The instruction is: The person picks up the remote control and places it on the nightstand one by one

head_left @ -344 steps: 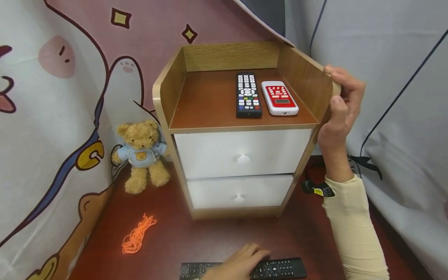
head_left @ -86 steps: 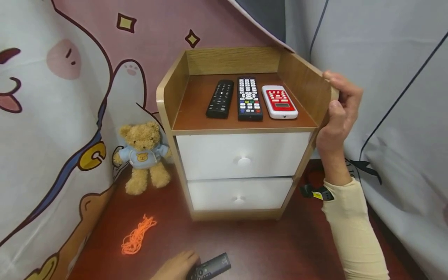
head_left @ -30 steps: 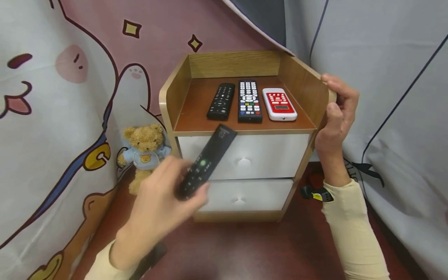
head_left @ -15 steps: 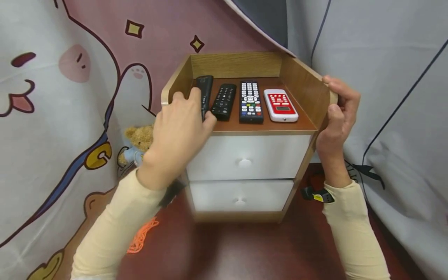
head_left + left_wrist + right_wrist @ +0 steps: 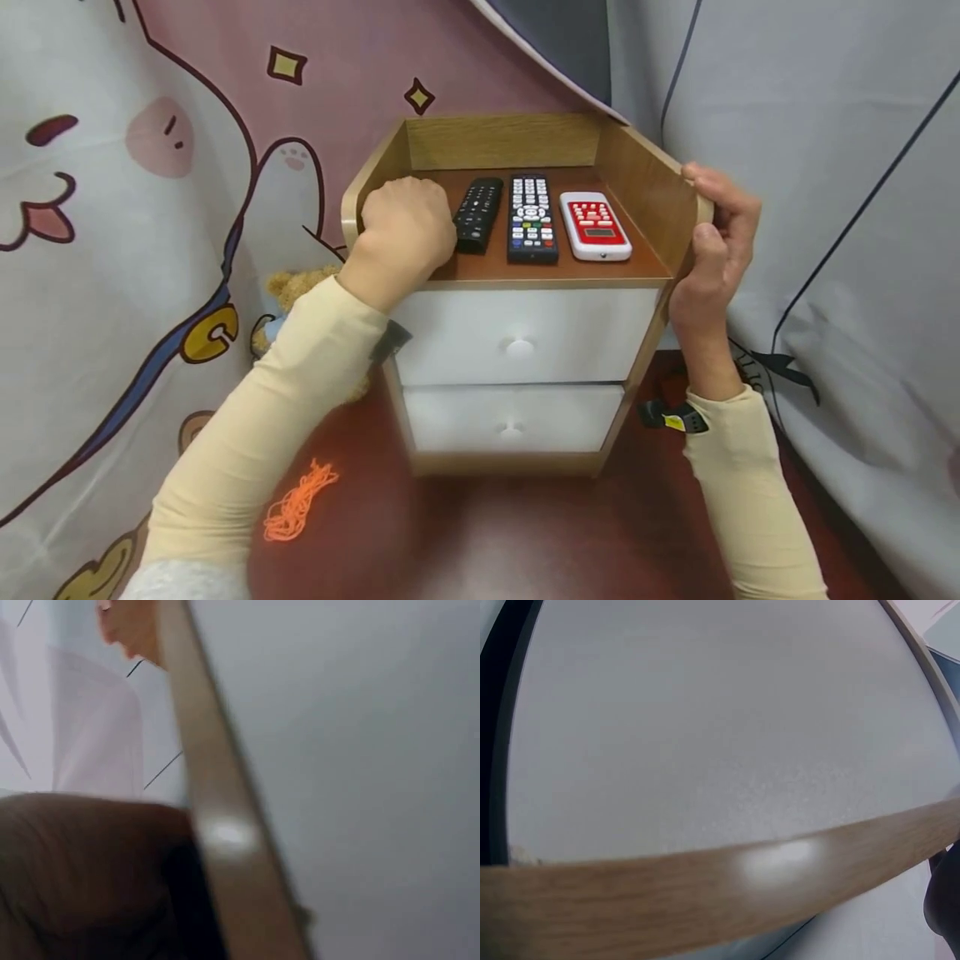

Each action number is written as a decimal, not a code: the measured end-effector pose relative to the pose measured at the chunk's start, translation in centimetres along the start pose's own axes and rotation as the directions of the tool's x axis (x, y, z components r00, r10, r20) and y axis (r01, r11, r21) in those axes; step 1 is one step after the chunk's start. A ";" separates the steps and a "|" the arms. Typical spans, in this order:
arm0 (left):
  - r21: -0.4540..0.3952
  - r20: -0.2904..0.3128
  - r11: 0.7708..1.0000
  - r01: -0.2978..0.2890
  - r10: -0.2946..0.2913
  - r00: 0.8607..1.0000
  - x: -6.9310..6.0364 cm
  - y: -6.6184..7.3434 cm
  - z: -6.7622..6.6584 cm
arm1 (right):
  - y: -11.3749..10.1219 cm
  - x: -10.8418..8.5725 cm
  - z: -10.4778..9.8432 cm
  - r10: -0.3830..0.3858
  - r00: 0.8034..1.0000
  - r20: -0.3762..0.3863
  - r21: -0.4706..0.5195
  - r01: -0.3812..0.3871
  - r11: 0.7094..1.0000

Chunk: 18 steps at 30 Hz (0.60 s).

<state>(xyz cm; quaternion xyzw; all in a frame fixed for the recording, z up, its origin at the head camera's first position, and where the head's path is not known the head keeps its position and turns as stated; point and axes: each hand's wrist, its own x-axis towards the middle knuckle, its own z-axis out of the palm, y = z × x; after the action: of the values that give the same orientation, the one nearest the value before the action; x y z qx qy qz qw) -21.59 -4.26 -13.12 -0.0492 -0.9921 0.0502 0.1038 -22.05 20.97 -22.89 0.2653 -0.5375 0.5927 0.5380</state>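
Note:
On the left part of the small cabinet's (image 5: 540,283) brown top shelf, my left hand (image 5: 411,221) is bent down with its knuckles up. It hides the remote control it carried there; a dark strip (image 5: 191,900) shows beside the hand in the left wrist view. To its right lie a black remote control (image 5: 478,215), a black remote with white buttons (image 5: 532,218) and a white and red remote (image 5: 596,227), side by side. My right hand (image 5: 716,242) grips the front edge of the cabinet's right side panel (image 5: 652,187).
Two white drawers with round knobs (image 5: 517,347) are closed below the shelf. A teddy bear (image 5: 296,287), partly behind my left arm, sits left of the cabinet. Orange string (image 5: 300,502) lies on the dark red table (image 5: 502,533). Printed cloth (image 5: 180,275) hangs behind.
Another black remote joined the shelf earlier. My left hand then lifted a further remote from the table to the shelf's left side, where the hand now covers it. My right hand keeps its hold.

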 end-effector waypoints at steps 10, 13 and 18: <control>-0.053 0.057 0.999 0.015 -0.011 0.998 0.5 -0.2 0.1 | -0.8 0.0 0.3 0.009 1.000 0.013 -0.033 -0.008 0.999; -0.028 0.053 0.999 0.026 -0.025 0.998 0.9 -0.1 0.5 | -0.9 0.0 0.3 0.009 1.000 0.015 -0.035 -0.009 0.999; 0.028 0.051 0.999 0.027 -0.029 0.998 1.0 -0.1 0.7 | -1.1 0.0 0.4 0.015 1.000 0.014 -0.040 -0.015 0.999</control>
<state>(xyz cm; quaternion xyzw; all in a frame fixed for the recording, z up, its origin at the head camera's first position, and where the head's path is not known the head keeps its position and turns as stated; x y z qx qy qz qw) -22.68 -4.31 -13.56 -0.0325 -0.9943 0.0636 0.0796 -21.17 20.45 -22.36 0.2547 -0.5549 0.5840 0.5349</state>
